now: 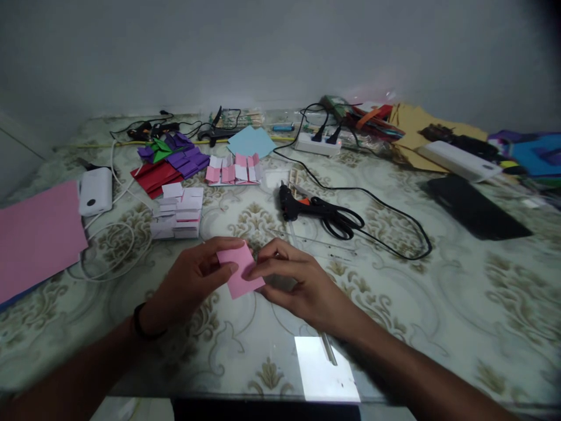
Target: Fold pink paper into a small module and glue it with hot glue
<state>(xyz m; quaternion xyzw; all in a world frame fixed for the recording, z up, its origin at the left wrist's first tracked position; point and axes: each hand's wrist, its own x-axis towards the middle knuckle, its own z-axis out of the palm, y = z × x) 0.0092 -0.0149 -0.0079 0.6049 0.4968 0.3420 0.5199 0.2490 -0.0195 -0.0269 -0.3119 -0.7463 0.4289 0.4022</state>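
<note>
Pink folded paper point(239, 273) sits pinched between my left hand point(193, 283) and right hand point(293, 283), both grips closed on its edges just above the worktop point(438, 304). I judge it light, thin and easily creased; edges suit holding. Beyond the grip lie scissors point(339, 221) and folded pieces point(234, 169).

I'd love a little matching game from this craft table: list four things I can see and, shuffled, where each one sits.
Things:
1. small pink paper
2. scissors
3. large pink sheet
4. power strip

Places:
A. far side of the table, with plugs in it
B. at the left edge of the table
C. pinched between the left hand and right hand
D. mid-table, beside the black glue gun

Pairs: 1-C, 2-D, 3-B, 4-A
</note>
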